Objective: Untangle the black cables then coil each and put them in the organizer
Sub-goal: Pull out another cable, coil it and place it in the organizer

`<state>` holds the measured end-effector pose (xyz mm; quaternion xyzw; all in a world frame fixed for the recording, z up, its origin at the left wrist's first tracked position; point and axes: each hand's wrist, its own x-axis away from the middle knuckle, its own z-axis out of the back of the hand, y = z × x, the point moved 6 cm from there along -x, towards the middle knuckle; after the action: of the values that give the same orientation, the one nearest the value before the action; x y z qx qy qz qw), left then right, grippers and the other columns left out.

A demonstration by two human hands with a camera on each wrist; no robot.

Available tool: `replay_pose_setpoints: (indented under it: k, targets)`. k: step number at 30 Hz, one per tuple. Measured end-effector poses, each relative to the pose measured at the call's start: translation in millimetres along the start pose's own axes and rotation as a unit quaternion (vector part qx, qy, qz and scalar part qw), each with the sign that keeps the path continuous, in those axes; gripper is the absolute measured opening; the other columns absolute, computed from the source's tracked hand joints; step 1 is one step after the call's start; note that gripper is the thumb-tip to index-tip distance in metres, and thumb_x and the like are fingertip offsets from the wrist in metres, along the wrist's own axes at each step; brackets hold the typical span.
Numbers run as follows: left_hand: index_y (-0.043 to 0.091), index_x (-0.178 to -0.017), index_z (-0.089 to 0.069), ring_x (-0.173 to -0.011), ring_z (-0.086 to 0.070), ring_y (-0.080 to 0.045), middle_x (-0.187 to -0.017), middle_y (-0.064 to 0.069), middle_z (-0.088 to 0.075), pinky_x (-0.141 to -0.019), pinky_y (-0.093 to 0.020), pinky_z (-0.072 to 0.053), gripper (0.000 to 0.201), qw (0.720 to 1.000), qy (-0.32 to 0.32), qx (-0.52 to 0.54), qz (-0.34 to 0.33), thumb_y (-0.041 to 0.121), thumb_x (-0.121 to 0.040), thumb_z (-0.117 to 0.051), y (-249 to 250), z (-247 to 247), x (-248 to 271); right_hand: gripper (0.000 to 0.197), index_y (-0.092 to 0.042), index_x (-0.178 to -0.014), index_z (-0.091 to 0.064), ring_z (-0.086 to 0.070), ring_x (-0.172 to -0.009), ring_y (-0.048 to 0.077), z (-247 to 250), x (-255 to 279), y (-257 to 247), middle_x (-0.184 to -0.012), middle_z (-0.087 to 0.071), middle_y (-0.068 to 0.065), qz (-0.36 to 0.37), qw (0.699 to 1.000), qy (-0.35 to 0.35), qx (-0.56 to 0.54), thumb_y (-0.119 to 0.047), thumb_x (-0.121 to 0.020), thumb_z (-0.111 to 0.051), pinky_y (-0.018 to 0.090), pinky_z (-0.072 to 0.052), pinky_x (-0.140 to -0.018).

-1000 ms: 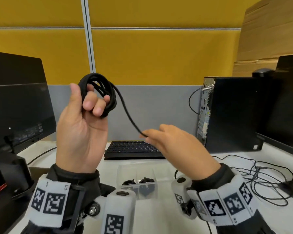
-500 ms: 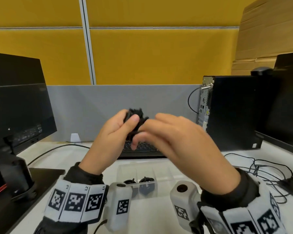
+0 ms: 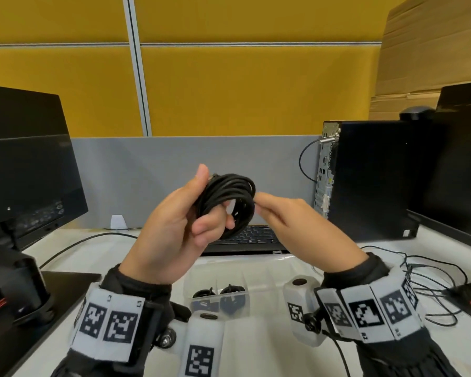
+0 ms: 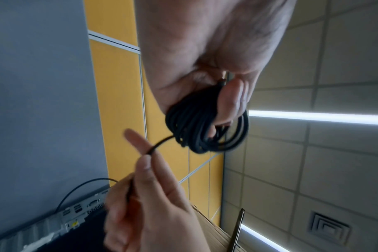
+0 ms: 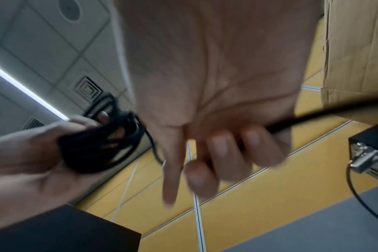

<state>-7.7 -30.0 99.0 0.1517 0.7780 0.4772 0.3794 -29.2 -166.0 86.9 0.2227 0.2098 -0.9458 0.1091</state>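
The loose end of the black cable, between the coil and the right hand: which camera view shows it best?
The left wrist view: the loose end leaves the coil and runs into the right hand, which pinches it. The head view hides that stretch behind the right hand's fingers. The right wrist view is blurred and shows only a short piece.
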Motion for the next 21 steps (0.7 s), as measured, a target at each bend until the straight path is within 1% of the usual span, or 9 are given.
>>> replay_pose_setpoints:
  k: [2,4,7,9,12,14,15,18,21]
  targets:
    - [0.010,-0.070,-0.057,-0.035,-0.034,-0.006,-0.039,0.009,-0.031,-0.064,-0.019,-0.049,0.043,0.999,0.034,0.028,-0.032,0.043,-0.086,-0.036,3.6,3.0,-1.6,0.027,-0.046,-0.111,-0.055,-0.049,-0.063,-0.001,-7.8,4.7,-5.8,-0.069,-0.054,-0.015,-0.010,0.996,-0.089,-0.002,-0.032,-0.102,-0.034,0.018,-0.036,-0.059]
    - [0.009,-0.080,-0.052,-0.040,-0.036,-0.006,-0.045,0.009,-0.034,-0.069,-0.017,-0.050,0.036,0.994,0.069,0.038,-0.073,0.040,-0.087,-0.036,7.0,9.8,-4.3,0.027,-0.040,-0.116,-0.058,-0.056,-0.083,-0.002,-16.9,11.9,-17.8,-0.095,-0.063,-0.019,0.000,0.986,-0.167,-0.009,-0.037,-0.100,-0.037,0.019,-0.041,-0.074]
    - [0.010,-0.083,-0.046,-0.050,-0.040,-0.009,-0.053,0.009,-0.039,-0.070,-0.017,-0.049,0.029,0.984,0.121,-0.032,-0.123,0.034,-0.095,-0.034,5.3,19.9,-8.4,0.027,-0.031,-0.112,-0.061,-0.059,-0.088,0.007,-30.7,17.6,-45.3,-0.099,-0.067,-0.011,0.059,0.977,-0.205,-0.004,-0.041,-0.098,-0.040,0.028,-0.047,-0.083]
    - [0.012,-0.081,-0.044,-0.054,-0.046,-0.010,-0.056,0.008,-0.045,-0.064,-0.019,-0.046,0.028,0.966,0.143,-0.159,-0.144,0.029,-0.099,-0.032,2.4,22.1,-9.1,0.025,-0.028,-0.098,-0.062,-0.058,-0.081,0.016,-26.0,15.2,-59.9,-0.084,-0.064,-0.006,0.096,0.986,-0.132,0.020,-0.044,-0.096,-0.042,0.040,-0.049,-0.078]
    - [0.011,-0.080,-0.048,-0.063,-0.054,-0.014,-0.064,0.003,-0.053,-0.066,-0.029,-0.046,0.033,0.914,0.104,-0.370,-0.128,0.038,-0.098,-0.039,-6.2,19.7,-10.2,0.021,-0.029,-0.086,-0.063,-0.058,-0.071,0.010,9.7,12.5,-61.2,-0.073,-0.062,-0.012,0.118,0.988,0.094,0.026,-0.048,-0.089,-0.052,0.039,-0.051,-0.065]
    - [0.012,-0.075,-0.046,-0.055,-0.050,-0.017,-0.056,0.003,-0.047,-0.061,-0.029,-0.045,0.039,0.923,0.020,-0.376,-0.083,0.043,-0.097,-0.038,-15.7,11.5,-9.7,0.022,-0.032,-0.087,-0.061,-0.053,-0.063,0.002,33.1,16.2,-48.7,-0.065,-0.058,-0.019,0.105,0.974,0.199,-0.017,-0.053,-0.080,-0.061,0.035,-0.049,-0.061]
    - [0.014,-0.071,-0.044,-0.050,-0.044,-0.017,-0.051,0.003,-0.042,-0.057,-0.025,-0.042,0.040,0.935,-0.004,-0.350,-0.058,0.043,-0.097,-0.036,-17.7,7.9,-8.7,0.030,-0.034,-0.093,-0.059,-0.049,-0.059,0.002,38.2,16.4,-40.9,-0.059,-0.052,-0.019,0.084,0.974,0.206,-0.039,-0.058,-0.075,-0.062,0.031,-0.046,-0.058]
    - [0.020,-0.059,-0.048,-0.041,-0.032,-0.014,-0.043,0.003,-0.033,-0.046,-0.020,-0.033,0.043,0.961,-0.011,-0.275,-0.007,0.045,-0.091,-0.032,-16.1,-0.7,-5.0,0.052,-0.040,-0.117,-0.052,-0.044,-0.054,0.006,24.9,11.9,-28.5,-0.058,-0.046,-0.009,0.036,0.993,0.077,-0.082,-0.069,-0.073,-0.047,0.025,-0.034,-0.054]
    - [0.020,-0.051,-0.050,-0.039,-0.029,-0.013,-0.040,0.002,-0.032,-0.041,-0.018,-0.029,0.050,0.969,-0.002,-0.246,0.001,0.046,-0.091,-0.032,-11.4,-0.4,-2.8,0.052,-0.036,-0.109,-0.056,-0.059,-0.069,0.007,12.4,11.2,-31.1,-0.078,-0.066,-0.008,0.042,0.992,-0.007,-0.120,-0.070,-0.073,-0.043,0.030,-0.047,-0.066]
